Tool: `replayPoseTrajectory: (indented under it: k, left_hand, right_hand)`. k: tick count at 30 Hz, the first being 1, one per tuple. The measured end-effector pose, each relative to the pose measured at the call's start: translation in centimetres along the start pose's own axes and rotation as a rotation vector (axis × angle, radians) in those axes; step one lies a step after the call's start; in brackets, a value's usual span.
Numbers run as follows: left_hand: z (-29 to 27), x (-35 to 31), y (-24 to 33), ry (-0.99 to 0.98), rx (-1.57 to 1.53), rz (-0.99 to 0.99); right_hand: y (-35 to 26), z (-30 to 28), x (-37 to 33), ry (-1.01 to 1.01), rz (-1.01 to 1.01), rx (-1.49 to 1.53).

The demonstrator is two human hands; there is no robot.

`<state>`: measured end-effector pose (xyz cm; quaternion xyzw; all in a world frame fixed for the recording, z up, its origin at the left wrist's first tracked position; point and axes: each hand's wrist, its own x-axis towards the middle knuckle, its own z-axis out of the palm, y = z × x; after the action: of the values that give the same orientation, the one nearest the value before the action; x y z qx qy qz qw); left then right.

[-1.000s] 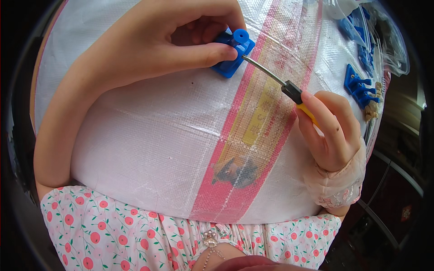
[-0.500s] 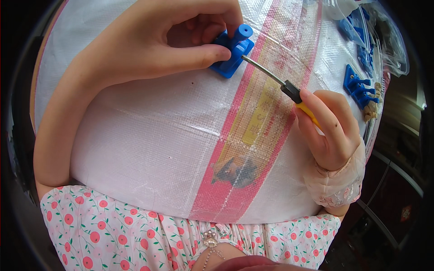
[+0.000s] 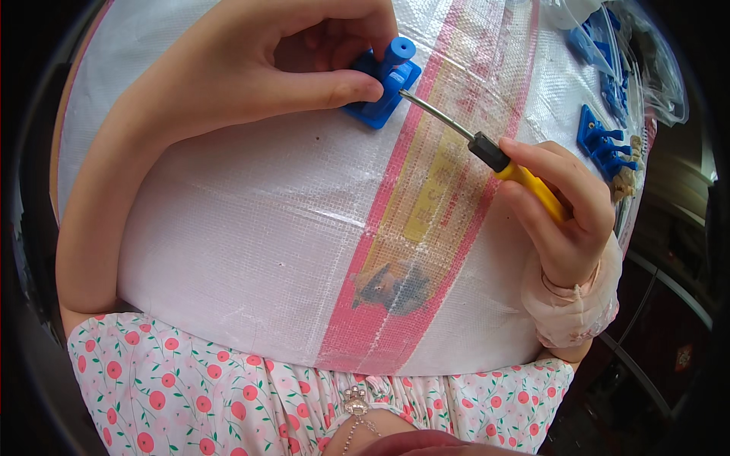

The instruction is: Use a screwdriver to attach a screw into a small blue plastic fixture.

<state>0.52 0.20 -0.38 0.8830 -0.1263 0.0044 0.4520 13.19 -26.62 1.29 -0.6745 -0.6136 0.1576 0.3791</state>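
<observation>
My left hand (image 3: 304,68) pinches a blue plastic hook (image 3: 391,85) with a square base and a round knob on a raised stem. Its thumb presses the near side, while the other fingers curl behind and are partly hidden. In my right hand (image 3: 566,201) is a screwdriver (image 3: 487,152) with a yellow and black handle and a metal shaft. The shaft slants up and left, its tip at the right edge of the hook's base. Whether a screw sits under the tip is too small to tell.
A white woven sheet (image 3: 251,220) with a pink and yellow stripe covers the work surface. At the right edge lies another blue piece with several hooks (image 3: 604,144), beside small beige bits (image 3: 625,181). Clear plastic bags (image 3: 654,76) with blue parts are at the upper right.
The hook and my left hand have shifted slightly left. My right hand has moved a little right and back along the handle, showing more of its yellow part.
</observation>
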Motion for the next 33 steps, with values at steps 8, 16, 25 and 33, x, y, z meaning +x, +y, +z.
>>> replayPoseTrajectory:
  k: [8,16,25,33]
  left_hand:
    - [0.1,0.0,0.4,-0.008,0.055,-0.013]
    - [-0.2,0.3,0.2,-0.004,0.01,-0.006]
    - [0.0,0.4,-0.3,0.001,0.032,0.04]
    - [-0.1,0.2,-0.2,0.005,0.041,0.039]
  right_hand:
    - [-0.5,-0.2,-0.1,0.0,0.329,0.326]
    - [-1.0,-0.9,0.4,-0.067,0.742,0.743]
    - [-0.4,-1.4,0.4,-0.136,0.886,0.963]
    - [-1.8,-1.0,0.5,-0.126,0.685,0.473]
